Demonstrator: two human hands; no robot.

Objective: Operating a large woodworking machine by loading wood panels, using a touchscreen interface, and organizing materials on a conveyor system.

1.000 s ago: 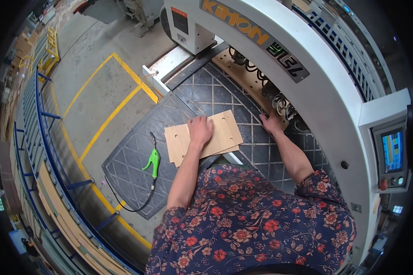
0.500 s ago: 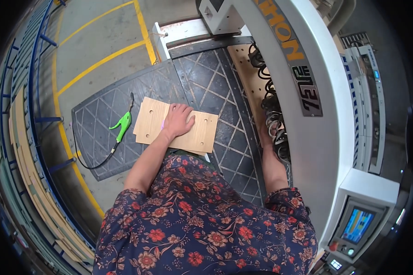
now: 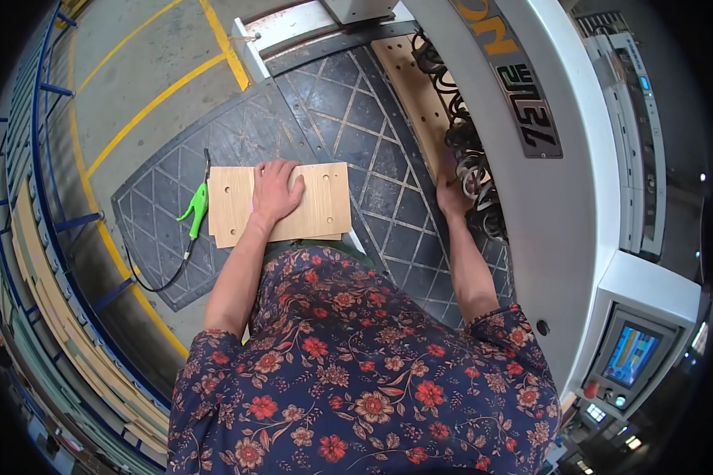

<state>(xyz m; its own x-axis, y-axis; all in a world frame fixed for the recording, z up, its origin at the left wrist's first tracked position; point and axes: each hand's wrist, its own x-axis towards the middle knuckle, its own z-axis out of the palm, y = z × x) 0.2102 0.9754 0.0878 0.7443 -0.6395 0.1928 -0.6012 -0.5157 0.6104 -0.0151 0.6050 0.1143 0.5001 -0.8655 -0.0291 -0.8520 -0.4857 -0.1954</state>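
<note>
My left hand (image 3: 275,190) lies flat on a stack of light plywood panels (image 3: 326,202) with small drilled holes, held level in front of my waist above a dark diamond-patterned floor mat (image 3: 348,119). My right hand (image 3: 454,194) reaches to the right, resting at the edge of a long wooden board (image 3: 413,95) inside the big white machine (image 3: 578,182), beside coiled black hoses (image 3: 471,158). Its fingers are partly hidden, and I cannot make out a grip.
A green air blow gun (image 3: 195,210) with a black hose lies on the mat, left of the panels. Yellow floor lines (image 3: 158,99) and blue racking with stacked boards (image 3: 55,317) run along the left. A control panel with screen (image 3: 630,356) sits lower right.
The view has swung left and closer. The panels have turned level in front of me, my left hand still on top. My right hand stays at the machine's board.
</note>
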